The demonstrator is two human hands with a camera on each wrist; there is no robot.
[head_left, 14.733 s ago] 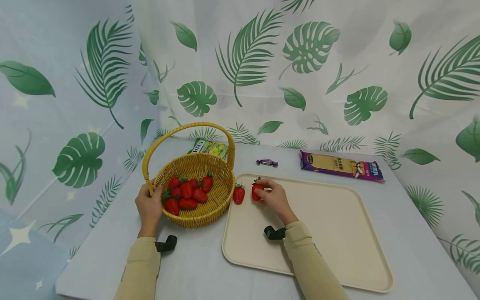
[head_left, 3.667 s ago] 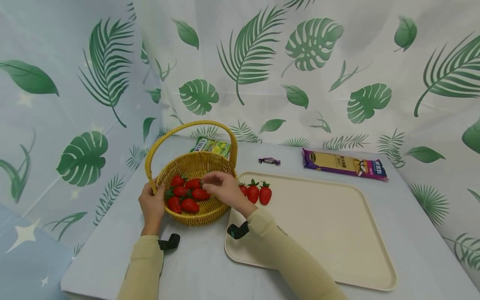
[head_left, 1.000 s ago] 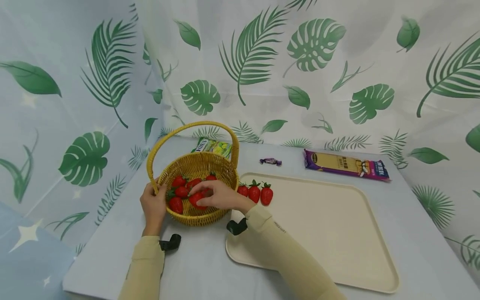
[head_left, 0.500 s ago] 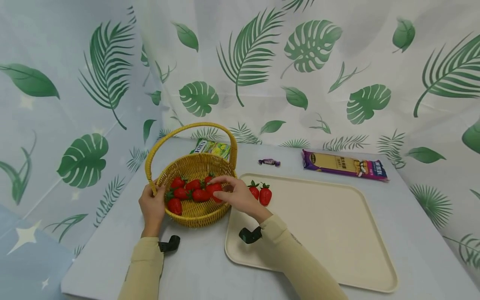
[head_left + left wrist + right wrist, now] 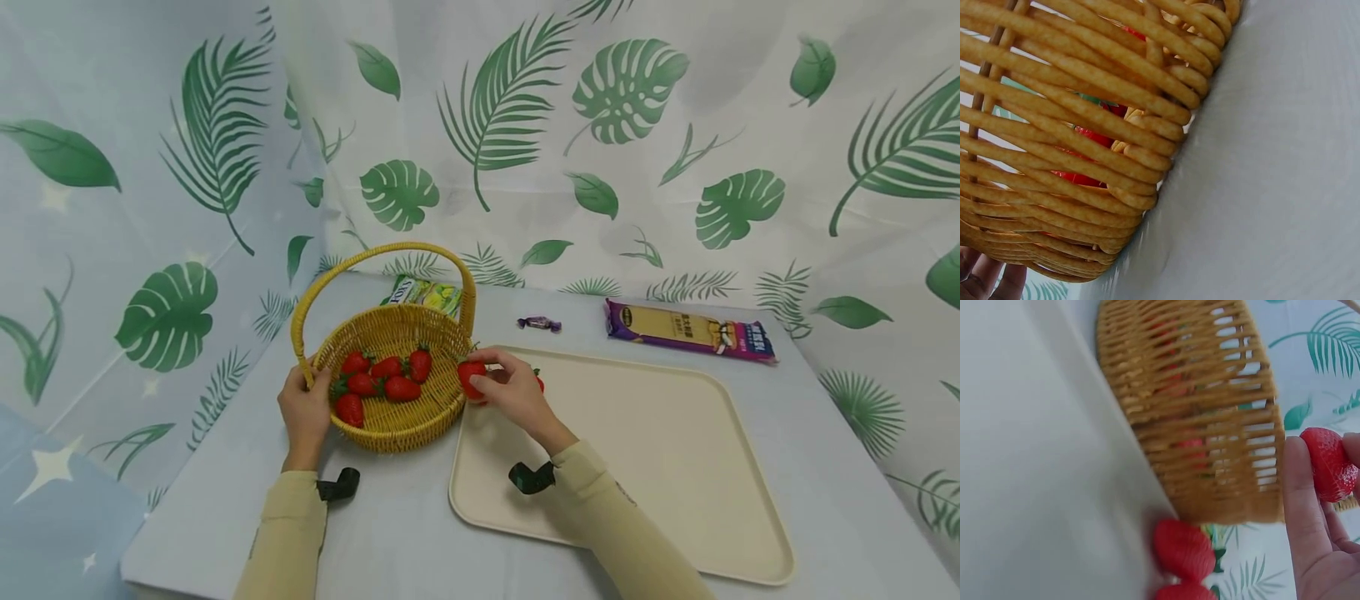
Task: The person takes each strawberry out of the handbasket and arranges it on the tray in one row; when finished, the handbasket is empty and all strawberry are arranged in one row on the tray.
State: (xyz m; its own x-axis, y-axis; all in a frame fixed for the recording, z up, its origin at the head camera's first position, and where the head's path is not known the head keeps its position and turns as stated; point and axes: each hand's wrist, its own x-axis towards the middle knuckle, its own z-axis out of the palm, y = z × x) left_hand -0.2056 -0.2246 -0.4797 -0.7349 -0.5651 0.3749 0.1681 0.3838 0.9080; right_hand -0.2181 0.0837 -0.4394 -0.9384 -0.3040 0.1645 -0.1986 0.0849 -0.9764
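1. Displacement: since half a second ago, the right hand and the held strawberry have moved right, from above the interior of the basket to its right rim, near the left edge of the tray.
2. Grasp: the right hand pinches this strawberry between thumb and fingers; the left hand grips the basket's left rim, at the foot of the handle.
3. Handling (judged): the fruit should be light, its glossy skin somewhat slippery; firmness cannot be told. A gentle pinch across the broad middle suits it. The basket is probably light and slightly springy, best steadied at the rim.
4. Form: the strawberry is rounded, red and finely dimpled. Six basket strawberries lie loosely, tapered and green-capped, on yellow-brown weave.
5. Surroundings: the tray is smooth, cream and round-cornered, its low rim raised; tray strawberries lie side by side near the basket, largely hidden behind the right hand in the head view.
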